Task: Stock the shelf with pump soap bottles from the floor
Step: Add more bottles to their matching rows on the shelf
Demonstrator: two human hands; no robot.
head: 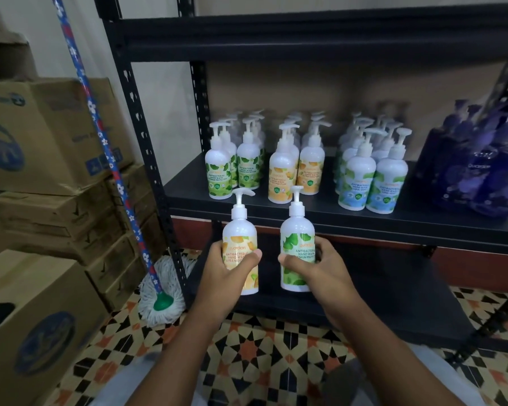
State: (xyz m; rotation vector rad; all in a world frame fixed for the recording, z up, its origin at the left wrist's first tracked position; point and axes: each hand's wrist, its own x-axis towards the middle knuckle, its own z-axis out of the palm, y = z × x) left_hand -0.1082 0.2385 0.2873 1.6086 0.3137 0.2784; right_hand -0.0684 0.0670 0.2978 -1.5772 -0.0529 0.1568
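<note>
The left hand [225, 269] has its fingers [254, 255] curled around a white pump soap bottle with an orange label [240, 230]. The right hand [324, 269] has its fingers curled around a white pump soap bottle with a green label [297, 227]. Both bottles stand straight up, side by side but not touching. They are held in the air just in front of the black metal shelf rack [147, 159].

The middle shelf board [185, 191] is dark and flat. On it stand rows of pump bottles: green-label bottles [217, 171] on the left, then orange-label bottles [282, 177], then blue-label bottles [355, 186], and dark purple bottles [481, 177] far right. The lowest shelf board [379, 288] sits close to the floor.

The floor [261, 347] has tiles with black, white and orange star shapes. On the left, brown cardboard boxes [41, 127] are piled high. A mop [159, 291] with white strings leans between the boxes and the rack, and its blue handle [100, 127] has little flowers on it. The wall [41, 19] is a pale cream colour.
</note>
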